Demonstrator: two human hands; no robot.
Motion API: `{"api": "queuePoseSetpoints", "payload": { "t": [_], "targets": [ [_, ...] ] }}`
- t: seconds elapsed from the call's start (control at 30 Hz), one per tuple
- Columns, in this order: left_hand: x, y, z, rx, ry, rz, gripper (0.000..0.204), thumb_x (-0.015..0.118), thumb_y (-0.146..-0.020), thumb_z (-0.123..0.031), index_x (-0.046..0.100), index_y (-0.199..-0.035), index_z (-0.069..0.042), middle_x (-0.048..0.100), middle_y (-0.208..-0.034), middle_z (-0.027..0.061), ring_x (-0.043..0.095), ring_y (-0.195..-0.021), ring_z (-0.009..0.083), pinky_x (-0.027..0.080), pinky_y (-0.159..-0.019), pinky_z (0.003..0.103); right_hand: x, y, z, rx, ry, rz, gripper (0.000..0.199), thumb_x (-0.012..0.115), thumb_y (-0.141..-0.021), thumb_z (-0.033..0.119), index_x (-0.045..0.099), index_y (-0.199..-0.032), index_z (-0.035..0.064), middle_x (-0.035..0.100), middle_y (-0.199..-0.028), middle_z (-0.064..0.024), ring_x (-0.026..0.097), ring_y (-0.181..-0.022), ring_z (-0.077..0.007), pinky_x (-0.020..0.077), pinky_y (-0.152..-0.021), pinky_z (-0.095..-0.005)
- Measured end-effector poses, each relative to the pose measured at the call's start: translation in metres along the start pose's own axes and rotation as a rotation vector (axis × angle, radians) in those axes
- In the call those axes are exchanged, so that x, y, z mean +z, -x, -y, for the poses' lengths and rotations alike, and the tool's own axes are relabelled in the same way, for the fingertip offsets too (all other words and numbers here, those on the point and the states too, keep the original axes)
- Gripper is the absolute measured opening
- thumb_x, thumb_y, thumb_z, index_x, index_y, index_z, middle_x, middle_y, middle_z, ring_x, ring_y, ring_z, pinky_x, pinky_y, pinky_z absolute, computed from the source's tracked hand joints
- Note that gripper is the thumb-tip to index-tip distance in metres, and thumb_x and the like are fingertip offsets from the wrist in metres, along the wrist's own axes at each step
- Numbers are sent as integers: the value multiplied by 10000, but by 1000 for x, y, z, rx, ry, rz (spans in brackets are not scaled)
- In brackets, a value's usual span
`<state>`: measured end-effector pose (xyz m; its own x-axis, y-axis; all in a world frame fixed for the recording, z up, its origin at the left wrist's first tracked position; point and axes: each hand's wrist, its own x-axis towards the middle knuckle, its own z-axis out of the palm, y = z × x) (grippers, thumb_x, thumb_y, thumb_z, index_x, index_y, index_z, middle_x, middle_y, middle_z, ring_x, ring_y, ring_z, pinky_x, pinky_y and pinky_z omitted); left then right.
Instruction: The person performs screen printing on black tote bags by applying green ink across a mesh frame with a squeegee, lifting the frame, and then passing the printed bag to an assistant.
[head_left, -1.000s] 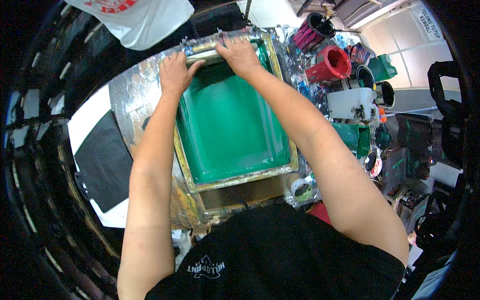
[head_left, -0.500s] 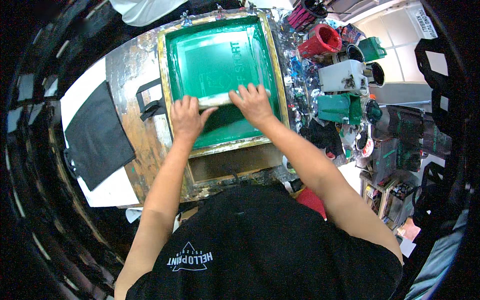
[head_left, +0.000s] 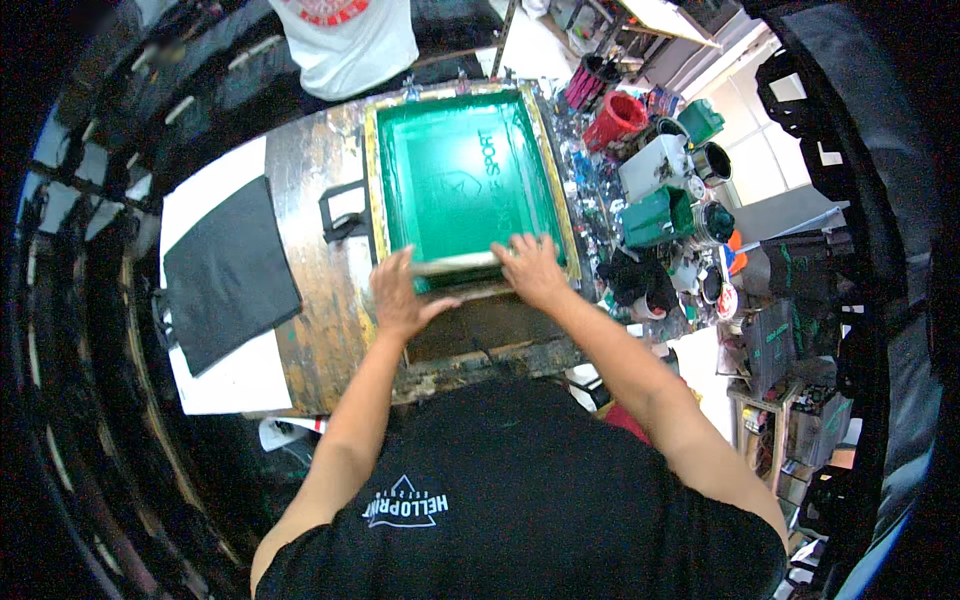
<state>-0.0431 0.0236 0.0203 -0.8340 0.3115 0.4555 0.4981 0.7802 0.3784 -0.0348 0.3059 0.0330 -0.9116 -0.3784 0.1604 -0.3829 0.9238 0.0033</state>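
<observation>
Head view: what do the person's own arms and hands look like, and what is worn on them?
Both forearms are bare from hand to upper arm. The left hand and right hand wear no gloves, and no watch or ring shows. The only clothing is a black short-sleeved T-shirt with a small white triangular print on the chest.
</observation>
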Motion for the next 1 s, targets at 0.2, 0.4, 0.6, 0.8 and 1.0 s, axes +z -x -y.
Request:
{"api": "queuePoseSetpoints", "payload": {
  "t": [0.2, 0.4, 0.6, 0.8, 1.0],
  "targets": [
    [12, 61, 54, -406, -160, 322, 811, 938, -606, -387, 608, -1265, -48, 535, -1211, 142, 483, -1174, 375, 359, -1013, 531, 11, 28, 15, 85, -31, -48, 472, 609, -869, 131, 604, -1330, 235, 583, -1193, -112, 530, -1185, -295, 315, -1054, -630],
    [-13, 59, 29, -444, 199, -65, 698, 936, -676, -246, 648, -1283, -58, 642, -1061, 116, 617, -938, 247, 478, -816, 408, -50, 8, 21, 136, -73, -56, 528, 667, -859, 129, 561, -1367, 221, 570, -1190, -90, 528, -1183, -275, 282, -1065, -639],
    [-68, -33, -14, -583, 699, -304, 746, 853, -842, -187, 493, -1465, 10, 676, -1076, 66, 615, -888, 132, 514, -771, 310, -144, -57, -11, 55, -11, -374, 570, 728, -815, 438, 602, -1316, 197, 590, -1092, -102, 558, -1080, -271, 323, -1001, -586],
    [-70, -124, -3, -535, 833, -439, 928, 802, -890, -262, 243, -1578, 12, 582, -1190, 169, 599, -1005, 274, 492, -917, 381, -232, -173, -59, -5, 66, -592, 484, 680, -837, 581, 695, -1107, 179, 648, -940, -70, 614, -932, -266, 378, -855, -498],
    [65, 4, 71, -729, -188, 110, 717, 711, -939, -337, 377, -1430, 66, 595, -1215, 313, 603, -1041, 498, 488, -940, 529, -252, -234, -83, -16, 76, -652, 474, 654, -851, 591, 712, -1035, 158, 699, -912, -97, 655, -921, -283, 423, -823, -514]
  ]
}}
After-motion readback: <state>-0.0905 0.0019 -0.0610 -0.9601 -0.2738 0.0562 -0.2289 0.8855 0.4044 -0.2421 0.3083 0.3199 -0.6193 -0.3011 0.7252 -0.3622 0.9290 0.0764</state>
